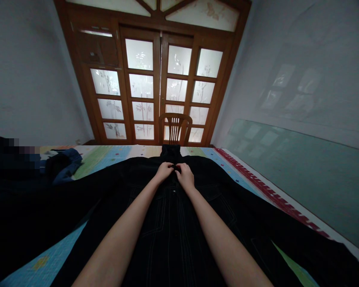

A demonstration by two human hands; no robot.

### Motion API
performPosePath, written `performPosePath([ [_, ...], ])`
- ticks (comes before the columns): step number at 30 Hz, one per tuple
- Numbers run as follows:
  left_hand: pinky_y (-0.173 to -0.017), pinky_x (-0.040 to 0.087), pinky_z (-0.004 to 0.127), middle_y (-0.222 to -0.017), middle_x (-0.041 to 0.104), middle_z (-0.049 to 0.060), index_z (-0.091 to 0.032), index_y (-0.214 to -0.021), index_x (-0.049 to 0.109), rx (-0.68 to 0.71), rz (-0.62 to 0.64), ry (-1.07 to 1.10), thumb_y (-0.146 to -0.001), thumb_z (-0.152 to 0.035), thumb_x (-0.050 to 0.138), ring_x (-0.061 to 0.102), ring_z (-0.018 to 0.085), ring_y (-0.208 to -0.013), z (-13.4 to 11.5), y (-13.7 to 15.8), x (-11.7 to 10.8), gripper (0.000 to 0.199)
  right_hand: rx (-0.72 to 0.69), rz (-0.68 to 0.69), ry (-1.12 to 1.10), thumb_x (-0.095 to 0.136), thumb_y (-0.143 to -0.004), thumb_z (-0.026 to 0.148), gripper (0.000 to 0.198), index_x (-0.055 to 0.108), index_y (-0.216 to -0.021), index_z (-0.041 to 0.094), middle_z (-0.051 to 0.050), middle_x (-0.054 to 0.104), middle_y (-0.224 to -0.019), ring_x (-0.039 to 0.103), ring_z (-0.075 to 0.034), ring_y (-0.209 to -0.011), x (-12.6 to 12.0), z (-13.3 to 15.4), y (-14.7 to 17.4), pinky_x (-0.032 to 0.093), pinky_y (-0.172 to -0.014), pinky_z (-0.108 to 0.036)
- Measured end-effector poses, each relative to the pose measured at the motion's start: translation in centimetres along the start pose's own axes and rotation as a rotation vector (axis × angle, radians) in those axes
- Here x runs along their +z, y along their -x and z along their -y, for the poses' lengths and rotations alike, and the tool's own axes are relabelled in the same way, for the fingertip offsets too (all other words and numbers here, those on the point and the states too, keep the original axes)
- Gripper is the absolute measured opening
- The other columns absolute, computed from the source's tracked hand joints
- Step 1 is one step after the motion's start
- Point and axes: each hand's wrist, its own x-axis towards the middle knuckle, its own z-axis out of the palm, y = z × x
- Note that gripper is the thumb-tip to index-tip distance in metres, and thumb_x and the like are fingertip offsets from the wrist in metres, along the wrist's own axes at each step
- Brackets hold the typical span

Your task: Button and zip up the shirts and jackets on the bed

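Note:
A black jacket (155,211) with pale stitching lies spread out, front up, its sleeves stretched to both sides. My left hand (164,171) pinches the front edge just below the collar (170,150). Close beside it, my right hand (184,175) grips the opposite front edge with thumb and fingers. The fingertips of both hands nearly meet over the middle of the chest. Whatever small fastening lies between them is too dark to make out. Below the hands, a small bright spot, perhaps a button (174,191), shows on the front placket.
Under the jacket is a colourful striped sheet (100,157). Dark and blue clothes (67,165) are heaped at the left. A wooden chair (175,123) stands beyond the far edge, before glazed wooden doors (158,79). A pale green panel (299,171) runs along the right wall.

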Motion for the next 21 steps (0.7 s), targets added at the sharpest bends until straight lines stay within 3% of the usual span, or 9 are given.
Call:
performPosePath([
  [9, -0.059, 0.040, 0.022, -0.070, 0.062, 0.004, -0.010, -0.071, 0.062, -0.055, -0.005, 0.067, -0.070, -0.012, 0.036, 0.054, 0.013, -0.063, -0.08, -0.01, 0.35, 0.026, 0.021, -0.044, -0.065, 0.049, -0.068, 0.013, 0.016, 0.051, -0.083, 0.019, -0.004, 0.051, -0.086, 0.046, -0.018, -0.084, 0.48, 0.22, -0.07, 0.042, -0.067, -0.028],
  [16, -0.062, 0.039, 0.022, -0.071, 0.063, 0.006, -0.009, -0.068, 0.063, -0.079, -0.027, 0.076, -0.072, -0.013, 0.042, 0.055, 0.014, -0.067, -0.06, -0.09, 0.69, 0.022, -0.009, -0.061, -0.089, 0.044, -0.067, 0.006, 0.018, 0.052, -0.080, 0.016, -0.005, 0.051, -0.082, 0.047, -0.017, -0.080, 1.01, 0.51, 0.05, 0.040, -0.073, -0.028],
  [21, -0.055, 0.040, 0.021, -0.060, 0.062, 0.004, -0.009, -0.069, 0.064, -0.105, -0.054, 0.088, -0.075, -0.019, 0.044, 0.054, 0.012, -0.056, 0.03, 0.32, 0.86, 0.022, -0.015, -0.073, -0.098, 0.043, -0.067, 0.007, 0.018, 0.052, -0.080, 0.015, -0.006, 0.052, -0.082, 0.047, -0.018, -0.081, 1.05, 0.59, 0.12, 0.040, -0.073, -0.028],
])
